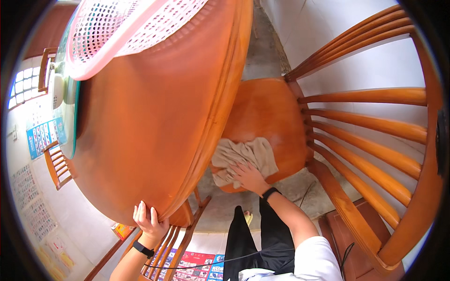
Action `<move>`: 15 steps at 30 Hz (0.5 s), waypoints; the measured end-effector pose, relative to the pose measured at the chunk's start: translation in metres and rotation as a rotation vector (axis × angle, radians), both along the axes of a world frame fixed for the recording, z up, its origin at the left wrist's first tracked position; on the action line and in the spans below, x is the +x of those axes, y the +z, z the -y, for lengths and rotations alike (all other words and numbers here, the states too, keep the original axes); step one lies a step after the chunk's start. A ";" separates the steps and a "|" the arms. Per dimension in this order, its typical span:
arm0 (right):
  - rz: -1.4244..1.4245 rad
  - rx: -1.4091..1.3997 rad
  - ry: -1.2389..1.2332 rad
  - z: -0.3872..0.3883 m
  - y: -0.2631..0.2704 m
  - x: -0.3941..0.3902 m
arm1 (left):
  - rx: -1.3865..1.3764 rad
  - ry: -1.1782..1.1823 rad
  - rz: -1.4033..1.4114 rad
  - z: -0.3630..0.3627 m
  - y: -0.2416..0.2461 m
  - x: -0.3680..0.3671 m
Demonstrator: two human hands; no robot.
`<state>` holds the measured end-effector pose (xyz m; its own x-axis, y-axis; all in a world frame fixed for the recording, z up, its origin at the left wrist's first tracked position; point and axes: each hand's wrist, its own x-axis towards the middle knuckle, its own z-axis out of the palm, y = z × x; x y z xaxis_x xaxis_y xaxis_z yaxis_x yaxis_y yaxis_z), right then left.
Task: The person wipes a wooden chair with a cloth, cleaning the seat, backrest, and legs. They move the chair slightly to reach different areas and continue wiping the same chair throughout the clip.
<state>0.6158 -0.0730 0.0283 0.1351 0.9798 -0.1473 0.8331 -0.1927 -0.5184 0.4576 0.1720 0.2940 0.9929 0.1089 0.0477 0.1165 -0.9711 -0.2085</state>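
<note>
A crumpled beige cloth point(260, 154) lies on the seat of a varnished wooden chair point(267, 105). My right hand point(249, 178) presses flat on the cloth with its fingers spread, pinning it to the seat. At the rim of the wooden table point(151, 116), my left hand point(149, 221) rests with its fingers over the edge; the thumb side is partly hidden. Both wrists wear black bands. The table's overhanging edge covers part of the chair seat's left side.
A pink plastic mesh basket point(116, 42) stands on the table beside a green-edged glass turntable point(74, 119). The chair's slatted back point(365, 123) rises at right, near a white wall. Another wooden chair point(182, 224) sits close below the table. A thin cable point(211, 264) crosses before my legs.
</note>
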 end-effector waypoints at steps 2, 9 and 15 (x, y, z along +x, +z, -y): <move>0.033 -0.037 -0.112 0.028 0.004 0.016 | -0.029 -0.001 0.009 -0.001 0.001 0.000; 0.086 -0.181 -0.993 0.001 0.009 0.124 | -0.025 0.008 -0.014 -0.002 0.001 -0.004; -0.376 0.395 -0.987 -0.138 -0.030 0.140 | -0.023 -0.030 0.013 -0.005 0.002 -0.003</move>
<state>0.7560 0.0650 -0.0020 0.8888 0.4561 -0.0454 0.1850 -0.4476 -0.8749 0.4544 0.1773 0.2956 0.9951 0.0800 0.0584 0.0895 -0.9788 -0.1842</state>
